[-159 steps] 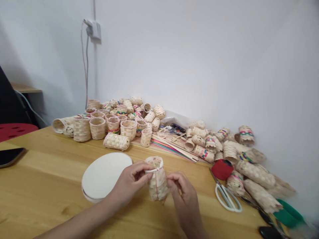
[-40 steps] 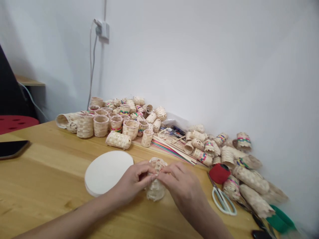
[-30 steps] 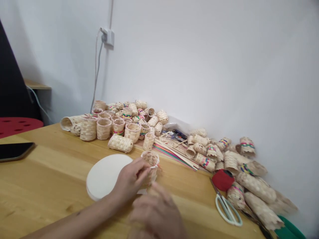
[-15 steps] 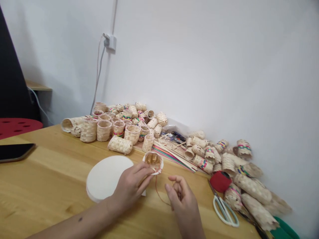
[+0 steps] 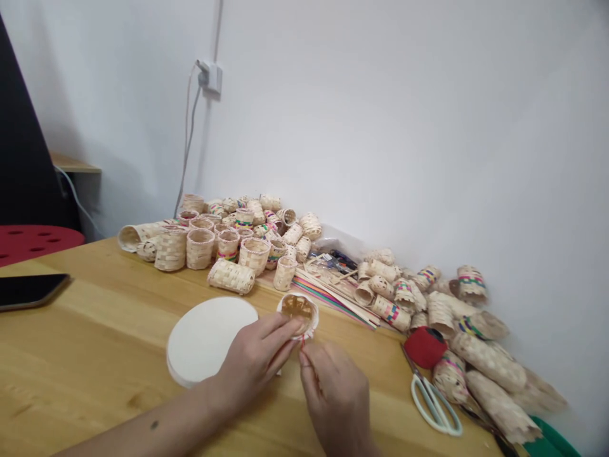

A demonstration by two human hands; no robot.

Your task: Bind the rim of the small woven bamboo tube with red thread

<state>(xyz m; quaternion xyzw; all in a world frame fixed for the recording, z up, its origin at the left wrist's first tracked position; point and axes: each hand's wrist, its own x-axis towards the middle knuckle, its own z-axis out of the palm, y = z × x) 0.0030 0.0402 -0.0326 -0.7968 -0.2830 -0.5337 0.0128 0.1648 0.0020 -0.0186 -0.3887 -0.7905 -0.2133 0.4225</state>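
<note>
My left hand grips a small woven basket by the near side of its rim, its opening tilted towards me. White edging runs round the rim, with red stitches at the near right. Close by on the right, my right hand is closed in a pinch on a red thread, which runs up to the basket's rim. Whether a needle is between those fingers cannot be made out. Behind my left wrist lies a round white disc, partly covered by that hand.
Many woven baskets stand and lie along the wall. Coloured strips lie between them and a second heap on the right. White-handled scissors rest beside a red piece. A phone is at the left.
My right hand has moved up and left to the basket's rim and closed on the thread, whose loose loop is no longer visible. The basket has shifted slightly right in view.
</note>
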